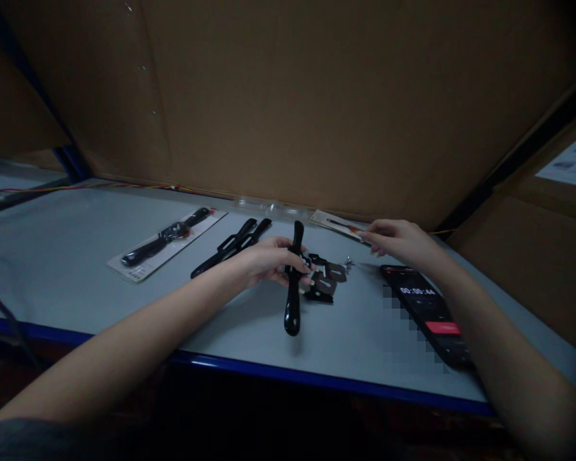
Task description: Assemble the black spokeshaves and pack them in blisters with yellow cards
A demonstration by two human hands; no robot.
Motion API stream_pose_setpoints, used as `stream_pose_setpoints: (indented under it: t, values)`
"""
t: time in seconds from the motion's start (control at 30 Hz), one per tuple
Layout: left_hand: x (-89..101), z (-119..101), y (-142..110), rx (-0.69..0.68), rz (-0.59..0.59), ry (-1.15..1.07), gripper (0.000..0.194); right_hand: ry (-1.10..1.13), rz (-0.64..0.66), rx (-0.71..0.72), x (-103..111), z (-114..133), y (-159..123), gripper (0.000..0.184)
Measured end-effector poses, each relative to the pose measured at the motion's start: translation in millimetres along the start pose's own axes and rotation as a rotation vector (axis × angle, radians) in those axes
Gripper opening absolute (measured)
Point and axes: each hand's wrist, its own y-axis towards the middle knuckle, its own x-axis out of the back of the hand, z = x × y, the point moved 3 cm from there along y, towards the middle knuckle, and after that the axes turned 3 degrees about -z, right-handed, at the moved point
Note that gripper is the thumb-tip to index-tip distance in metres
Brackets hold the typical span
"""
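Note:
My left hand is closed around the middle of a long black plastic handle, held above the table with its rounded end toward me. Just right of it lie several small black flat parts and a tiny metal piece. My right hand hovers past these with fingers partly stretched, its fingertips at the edge of a printed card; nothing shows in it.
A black phone showing a timer lies at the right. Two black handle pieces and a packaged tool on a white card lie to the left. A cardboard wall stands behind; the table's blue front edge is near me.

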Motion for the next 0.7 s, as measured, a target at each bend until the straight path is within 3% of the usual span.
stream_pose_setpoints:
  t: [0.27, 0.47, 0.57, 0.7]
  values:
    - [-1.9, -1.3, -3.1, -0.038, -0.024, -0.031, 0.06, -0.022, -0.022, -0.025, 9.6, -23.4, 10.1, 0.033]
    - [2.6, 2.1, 2.5, -0.015, -0.084, -0.098, 0.052, -0.121, -0.055, 0.068, 7.2, -42.9, 41.4, 0.029]
    - [3.9, 2.9, 5.4, -0.009, -0.094, -0.113, 0.033, -0.141, -0.014, 0.195, -11.9, -30.9, 60.4, 0.03]
    - [3.6, 3.8, 7.8, 0.039, -0.025, -0.127, 0.015, -0.157, 0.031, 0.331, -45.1, 6.0, 84.5, 0.044]
